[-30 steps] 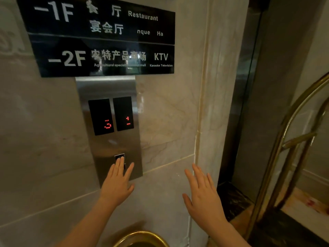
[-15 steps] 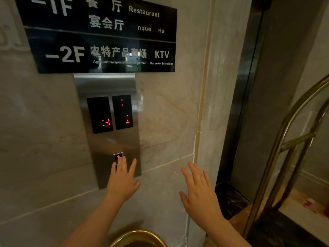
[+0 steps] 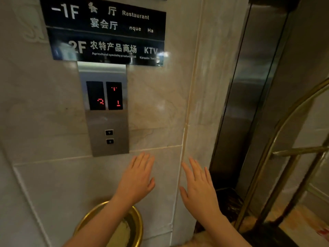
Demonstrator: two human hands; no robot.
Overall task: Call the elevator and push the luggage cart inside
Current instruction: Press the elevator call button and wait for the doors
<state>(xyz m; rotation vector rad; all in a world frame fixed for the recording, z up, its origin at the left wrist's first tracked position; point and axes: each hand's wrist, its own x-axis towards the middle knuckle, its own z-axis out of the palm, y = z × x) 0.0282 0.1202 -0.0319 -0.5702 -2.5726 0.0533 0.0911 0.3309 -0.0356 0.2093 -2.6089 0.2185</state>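
A steel call panel [image 3: 106, 122] is set in the marble wall, with two dark displays showing red digits. Below them sit an up button [image 3: 109, 132] and a down button [image 3: 110, 141]. My left hand [image 3: 137, 179] hovers open, fingers together, below and right of the panel, touching nothing. Beside it my right hand [image 3: 199, 189] is open too, flat toward the wall corner. The brass luggage cart [image 3: 277, 157] stands at the right, only its curved frame and bar showing. The elevator doorway [image 3: 249, 86] with its steel frame is right of the marble corner.
A black floor directory sign [image 3: 106, 31] hangs above the panel. A gold round bin [image 3: 137, 227] stands against the wall under my left arm. Dark threshold flooring [image 3: 229, 198] lies at the doorway's foot.
My left hand has come off the up button and dropped down and right, uncovering both buttons. My right hand stayed open. The left display changed digit.
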